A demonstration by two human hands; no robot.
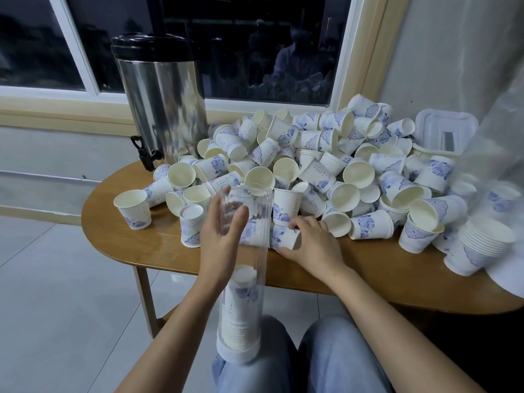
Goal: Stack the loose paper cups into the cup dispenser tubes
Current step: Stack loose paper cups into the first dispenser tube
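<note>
- Leftmost, a brushed-steel urn with a black lid stands at the back of the oval wooden bench.
- Left hand: fingers clamped round the tall clear plastic dispenser tube, thumb across its front. The tube is upright with its white base on the person's knee, off the bench.
- Inside the tube, a nested stack of white cups fills the lower part; the upper part is empty.
- Right hand: fingers curled over a blue-patterned paper cup on its side, just beside the tube.
- Rightward, the loose heap of cups covers the bench.
- Risks, as I judge them: the knee-propped tube may tip if the grip loosens; a skewed cup may jam above the stack; pulling this cup could roll neighbouring cups off the near edge.
</note>
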